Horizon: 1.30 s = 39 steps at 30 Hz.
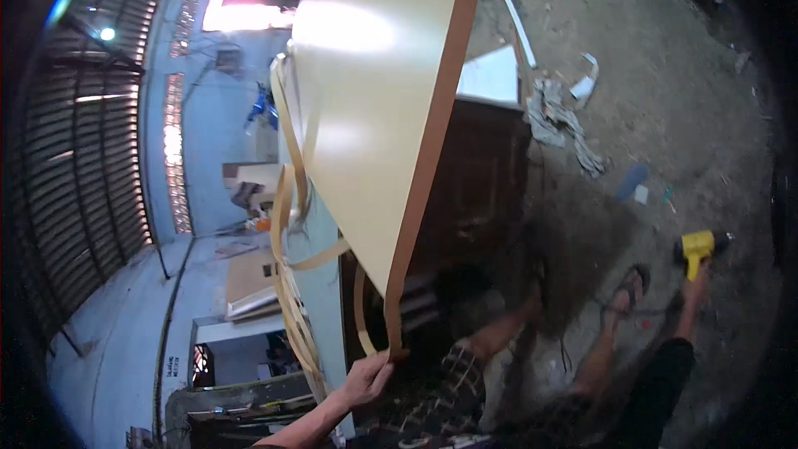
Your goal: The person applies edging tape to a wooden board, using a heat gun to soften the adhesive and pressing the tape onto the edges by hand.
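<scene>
Brown edging (419, 199) lines the pale board (366, 133), apparently mostly laid; our left hand (368, 378) pinches its tail (394, 328), seemingly left to fix, while our right hand (697, 284) curls its fingers around a yellow heat gun (697, 246).

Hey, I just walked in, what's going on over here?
A person has their left hand on a brown strip, fingers at its end near the lower corner of a large cream board. The strip runs up along the board's edge. Their right hand holds a yellow gun-shaped tool off to the right, away from the board. Loose tan strips hang at the board's left, and a crumpled gray cloth lies on the floor.
</scene>
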Tool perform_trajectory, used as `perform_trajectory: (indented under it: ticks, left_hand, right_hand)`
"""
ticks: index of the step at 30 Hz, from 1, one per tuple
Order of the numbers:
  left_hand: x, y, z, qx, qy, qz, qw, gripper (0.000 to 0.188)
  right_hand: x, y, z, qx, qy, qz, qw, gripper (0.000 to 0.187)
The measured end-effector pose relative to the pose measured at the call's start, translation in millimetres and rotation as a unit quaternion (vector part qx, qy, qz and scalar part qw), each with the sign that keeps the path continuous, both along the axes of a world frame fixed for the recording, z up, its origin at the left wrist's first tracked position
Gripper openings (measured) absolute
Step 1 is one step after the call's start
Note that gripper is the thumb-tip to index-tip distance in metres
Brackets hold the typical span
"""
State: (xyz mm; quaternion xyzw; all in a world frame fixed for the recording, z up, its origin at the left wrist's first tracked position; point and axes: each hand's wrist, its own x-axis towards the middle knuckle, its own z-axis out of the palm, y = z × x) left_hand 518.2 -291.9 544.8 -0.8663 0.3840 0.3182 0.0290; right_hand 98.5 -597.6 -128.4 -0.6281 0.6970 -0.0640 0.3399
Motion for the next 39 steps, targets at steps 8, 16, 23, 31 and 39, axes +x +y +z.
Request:
perform_trajectory:
  ticks: [8, 16, 23, 31, 39]
  left_hand:
    - [-27.4, -10.0, 11.6, -0.028, 0.087, 0.083, 0.992, 0.051]
    - [-14.4, 6.9, -2.0, -0.110, 0.469, 0.068, 0.874, 0.083]
    - [139.8, -89.4, 75.9, -0.258, 0.137, -0.296, 0.910, 0.084]
    - [182.8, -247.9, 66.5, -0.088, -0.159, -0.581, 0.793, 0.075]
    - [158.3, -284.5, 70.1, -0.069, -0.146, -0.582, 0.797, 0.087]
  right_hand:
    - [258.5, 148.4, 460.1, 0.362, -0.509, 0.076, 0.777, 0.054]
    - [325.0, 209.9, 636.3, 0.225, -0.535, -0.087, 0.810, 0.046]
    - [313.1, 203.5, 656.5, 0.263, -0.560, -0.126, 0.776, 0.045]
    - [306.1, 203.3, 655.0, 0.318, -0.596, -0.116, 0.728, 0.044]
    - [262.4, 151.1, 657.4, 0.298, -0.618, -0.104, 0.720, 0.042]
